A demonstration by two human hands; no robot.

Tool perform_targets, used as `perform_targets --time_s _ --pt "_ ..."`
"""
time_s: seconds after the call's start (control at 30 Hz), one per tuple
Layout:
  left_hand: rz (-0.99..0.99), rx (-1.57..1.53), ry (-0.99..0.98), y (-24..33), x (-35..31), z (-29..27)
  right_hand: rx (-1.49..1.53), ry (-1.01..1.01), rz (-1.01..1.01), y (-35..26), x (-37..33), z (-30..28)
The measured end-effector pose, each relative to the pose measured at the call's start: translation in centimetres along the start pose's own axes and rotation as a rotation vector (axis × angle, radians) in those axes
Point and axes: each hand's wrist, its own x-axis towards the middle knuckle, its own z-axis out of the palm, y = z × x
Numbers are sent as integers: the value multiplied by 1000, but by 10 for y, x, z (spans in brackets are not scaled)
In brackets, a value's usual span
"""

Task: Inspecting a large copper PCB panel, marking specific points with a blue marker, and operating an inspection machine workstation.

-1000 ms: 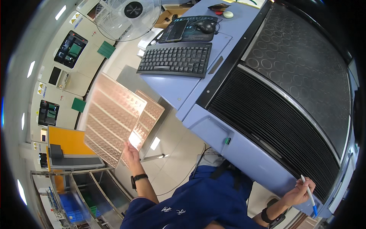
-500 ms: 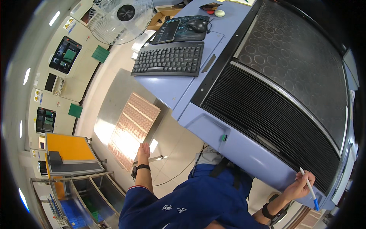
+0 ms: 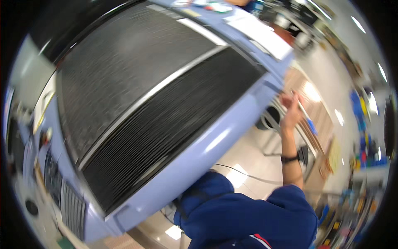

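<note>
My right hand [image 3: 291, 112] is raised past the right end of the machine, fingers closed round a white pen [image 3: 304, 109] with a blue end. The pen slants downward from the fingers. Close beside the hand lie copper-coloured sheets [image 3: 317, 110] on a stand; motion blur hides their detail. My left hand is out of view. In front of me spreads a lavender-blue machine [image 3: 219, 143] with a black ribbed bed [image 3: 174, 124] and a dark flat surface [image 3: 128, 58] behind it.
White papers [image 3: 261, 35] lie on the machine's far right corner. A keyboard [image 3: 74, 207] sits at the left end. A cable [image 3: 248, 176] runs across the floor [image 3: 232, 164]. Shelves with coloured items [image 3: 348, 216] stand at lower right.
My view has swung to the right, bringing the copper-coloured sheets beside my right hand into sight. The left hand has gone out of view. The pen stays in the right hand.
</note>
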Motion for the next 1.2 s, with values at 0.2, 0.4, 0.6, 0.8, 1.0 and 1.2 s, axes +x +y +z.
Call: perform_targets --time_s 0.2,0.4,0.6,0.8,1.0,1.2 --pt "239 3 -58 144 17 90 -1157 132 16 107 97 -216" --pt "375 -51 -22 215 28 104 -1520 -116 172 126 65 -261" --pt "484 -120 28 272 35 95 -1435 6 20 125 12 -249" --pt "665 -282 136 332 52 70 -774 346 143 136 -68 -240" --pt "803 -468 57 389 68 73 867 551 352 209 27 -310" --pt "716 -176 -401 431 43 89 485 797 249 100 99 -315"
